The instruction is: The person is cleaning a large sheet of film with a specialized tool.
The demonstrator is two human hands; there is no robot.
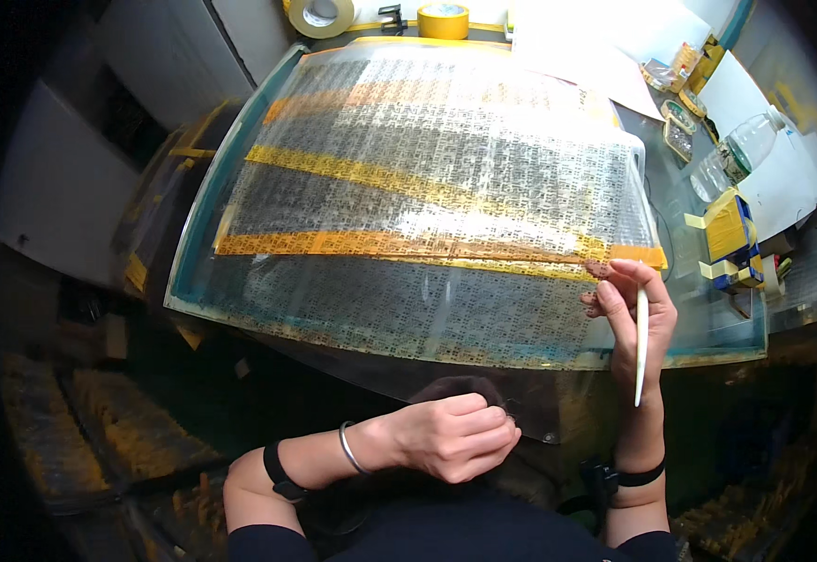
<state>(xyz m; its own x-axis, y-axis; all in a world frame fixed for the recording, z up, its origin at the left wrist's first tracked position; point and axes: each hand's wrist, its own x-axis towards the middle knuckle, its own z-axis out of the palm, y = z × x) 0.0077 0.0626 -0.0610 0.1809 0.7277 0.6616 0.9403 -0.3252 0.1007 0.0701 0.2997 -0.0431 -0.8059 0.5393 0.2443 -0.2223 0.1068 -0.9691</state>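
My right hand [650,323] is at the near right of a transparent film printed with rows of small dark marks [399,201]. A slim white pointed stick [641,347] hangs from its curled fingers, tip toward me. Its thumb is at the film's right edge, and some fingertips show through the film. Whether they grip the film is hard to tell. Strips of yellow tape [352,171] and orange tape [333,244] cross the film. My left hand [460,437] is closed in front of my body, off the film; what its fingers hold, if anything, is hidden.
The film lies on a glass-like panel with a teal border [186,253]. Tape rolls [443,22] stand along the back. At the right are a clear plastic bottle [736,155], a yellow-and-blue tape-wrapped block [731,234], white sheets [783,178] and small boxes [678,131].
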